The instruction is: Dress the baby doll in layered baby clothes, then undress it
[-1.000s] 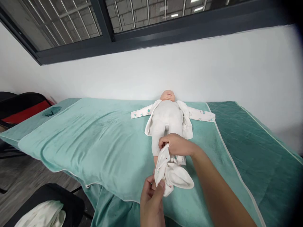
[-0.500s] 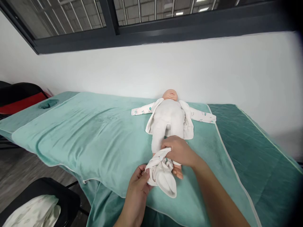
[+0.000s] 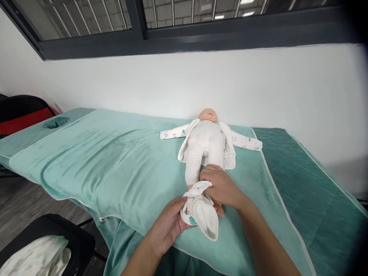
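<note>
A baby doll [image 3: 205,143] lies on its back on a teal padded table [image 3: 115,153], head toward the wall, in an open white printed top with the sleeves spread out. At its legs is a bunched pair of white baby trousers [image 3: 199,209]. My right hand [image 3: 221,186] is closed on the upper edge of the trousers, over the doll's legs. The trousers' lower left side is gripped by my left hand [image 3: 168,224]. One bare doll foot [image 3: 220,210] shows beside the cloth.
A darker green cover [image 3: 310,184] lies on the table's right part. A black chair [image 3: 57,237] at lower left holds white cloth [image 3: 37,257]. Another black and red seat [image 3: 23,115] stands at far left. White wall and a barred window are behind.
Both hands have brought the bunched trousers lower and closer to the doll's feet. The cloth is more gathered, and my left hand has slid further under it.
</note>
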Action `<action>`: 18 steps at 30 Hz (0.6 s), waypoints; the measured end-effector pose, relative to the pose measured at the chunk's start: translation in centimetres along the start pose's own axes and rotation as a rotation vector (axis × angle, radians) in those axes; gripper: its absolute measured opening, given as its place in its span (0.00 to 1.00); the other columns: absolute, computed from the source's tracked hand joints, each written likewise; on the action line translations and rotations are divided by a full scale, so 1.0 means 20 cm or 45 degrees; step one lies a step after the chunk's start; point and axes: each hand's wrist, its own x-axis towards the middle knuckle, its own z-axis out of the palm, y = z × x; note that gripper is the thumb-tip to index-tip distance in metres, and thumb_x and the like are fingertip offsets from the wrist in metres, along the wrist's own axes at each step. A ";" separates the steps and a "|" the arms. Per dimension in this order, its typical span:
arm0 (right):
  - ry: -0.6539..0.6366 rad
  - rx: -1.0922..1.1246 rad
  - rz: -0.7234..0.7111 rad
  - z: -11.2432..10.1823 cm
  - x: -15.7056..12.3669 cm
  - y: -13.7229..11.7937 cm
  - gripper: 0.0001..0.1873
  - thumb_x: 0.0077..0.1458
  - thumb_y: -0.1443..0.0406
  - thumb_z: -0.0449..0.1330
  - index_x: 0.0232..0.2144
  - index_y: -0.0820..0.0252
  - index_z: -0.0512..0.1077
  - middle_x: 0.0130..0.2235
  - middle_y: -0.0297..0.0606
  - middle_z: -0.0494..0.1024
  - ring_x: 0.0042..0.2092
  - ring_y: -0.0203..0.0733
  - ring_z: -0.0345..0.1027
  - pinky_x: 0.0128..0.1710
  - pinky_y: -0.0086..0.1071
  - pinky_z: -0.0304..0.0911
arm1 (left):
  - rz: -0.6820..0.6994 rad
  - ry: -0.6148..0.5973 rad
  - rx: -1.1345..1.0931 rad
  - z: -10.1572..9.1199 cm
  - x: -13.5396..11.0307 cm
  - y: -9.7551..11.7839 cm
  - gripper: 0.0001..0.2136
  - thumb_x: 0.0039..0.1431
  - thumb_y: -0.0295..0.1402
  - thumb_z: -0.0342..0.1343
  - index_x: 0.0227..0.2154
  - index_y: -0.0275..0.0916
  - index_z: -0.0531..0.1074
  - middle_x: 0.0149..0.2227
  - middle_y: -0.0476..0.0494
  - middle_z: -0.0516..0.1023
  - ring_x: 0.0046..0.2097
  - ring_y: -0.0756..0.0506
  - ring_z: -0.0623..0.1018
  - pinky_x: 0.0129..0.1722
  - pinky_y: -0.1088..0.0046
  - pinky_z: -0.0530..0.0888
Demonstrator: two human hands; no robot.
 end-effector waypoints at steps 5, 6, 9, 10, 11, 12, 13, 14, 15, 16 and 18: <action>-0.047 0.114 0.009 -0.02 0.00 0.00 0.14 0.60 0.64 0.57 0.22 0.57 0.62 0.27 0.30 0.71 0.34 0.38 0.64 0.48 0.37 0.54 | 0.022 0.013 0.033 -0.02 0.06 0.02 0.17 0.57 0.45 0.61 0.41 0.36 0.79 0.35 0.41 0.80 0.33 0.48 0.75 0.36 0.73 0.71; -0.066 0.146 0.011 -0.03 0.00 -0.01 0.15 0.61 0.64 0.57 0.22 0.57 0.62 0.27 0.30 0.70 0.34 0.38 0.64 0.49 0.37 0.54 | 0.065 0.003 0.071 -0.02 0.08 0.02 0.17 0.57 0.45 0.61 0.40 0.36 0.79 0.34 0.42 0.79 0.33 0.48 0.74 0.35 0.74 0.70; -0.122 0.244 0.025 -0.07 0.00 -0.01 0.14 0.61 0.62 0.59 0.23 0.56 0.63 0.27 0.29 0.69 0.35 0.39 0.65 0.50 0.37 0.55 | 0.249 -0.010 0.266 -0.01 0.12 0.05 0.18 0.57 0.47 0.60 0.37 0.34 0.79 0.32 0.42 0.78 0.33 0.48 0.72 0.34 0.74 0.67; -0.136 0.277 0.035 -0.08 0.00 0.00 0.14 0.60 0.62 0.59 0.24 0.56 0.64 0.28 0.29 0.69 0.36 0.40 0.65 0.50 0.37 0.55 | 0.310 -0.012 0.359 -0.01 0.13 0.07 0.19 0.58 0.48 0.59 0.35 0.34 0.79 0.31 0.43 0.78 0.33 0.48 0.71 0.34 0.74 0.66; -0.144 0.308 0.046 -0.09 0.00 0.00 0.12 0.59 0.61 0.60 0.25 0.56 0.65 0.29 0.30 0.70 0.38 0.41 0.66 0.50 0.37 0.56 | 0.368 -0.010 0.462 -0.01 0.15 0.08 0.19 0.59 0.49 0.58 0.33 0.34 0.78 0.30 0.44 0.77 0.33 0.48 0.70 0.34 0.74 0.65; -0.145 0.333 0.059 -0.10 0.00 0.00 0.10 0.58 0.61 0.61 0.26 0.56 0.67 0.30 0.31 0.72 0.39 0.42 0.66 0.50 0.37 0.57 | 0.424 0.002 0.565 -0.01 0.17 0.09 0.20 0.59 0.50 0.57 0.31 0.34 0.77 0.29 0.44 0.76 0.33 0.48 0.69 0.33 0.74 0.65; -0.143 0.348 0.073 -0.10 0.00 0.00 0.09 0.57 0.61 0.62 0.27 0.56 0.68 0.32 0.32 0.73 0.41 0.43 0.67 0.50 0.37 0.57 | 0.482 0.024 0.660 -0.01 0.19 0.10 0.22 0.60 0.51 0.55 0.28 0.34 0.76 0.28 0.45 0.75 0.32 0.49 0.68 0.32 0.74 0.64; -0.135 0.350 0.087 -0.09 0.00 0.01 0.08 0.55 0.61 0.63 0.28 0.56 0.69 0.34 0.33 0.74 0.42 0.44 0.67 0.51 0.38 0.57 | 0.547 0.055 0.742 -0.01 0.21 0.12 0.23 0.60 0.52 0.54 0.26 0.35 0.74 0.26 0.46 0.73 0.31 0.49 0.66 0.31 0.74 0.62; -0.122 0.343 0.106 -0.09 0.00 0.01 0.07 0.54 0.60 0.64 0.29 0.56 0.70 0.34 0.33 0.74 0.43 0.45 0.67 0.51 0.38 0.58 | 0.614 0.097 0.810 -0.02 0.24 0.13 0.24 0.60 0.53 0.52 0.24 0.35 0.72 0.25 0.47 0.71 0.30 0.49 0.65 0.30 0.74 0.61; -0.109 0.330 0.130 -0.08 0.00 0.02 0.07 0.53 0.60 0.64 0.30 0.56 0.71 0.34 0.34 0.75 0.43 0.46 0.67 0.51 0.39 0.58 | 0.684 0.150 0.866 -0.02 0.27 0.14 0.25 0.60 0.54 0.51 0.22 0.36 0.70 0.24 0.48 0.69 0.29 0.50 0.63 0.29 0.74 0.60; -0.079 0.311 0.199 -0.06 0.00 0.02 0.06 0.52 0.61 0.63 0.30 0.56 0.71 0.34 0.34 0.75 0.43 0.45 0.67 0.48 0.37 0.59 | 0.806 0.259 0.939 -0.02 0.34 0.16 0.26 0.61 0.55 0.49 0.19 0.37 0.64 0.21 0.50 0.64 0.27 0.50 0.60 0.27 0.73 0.58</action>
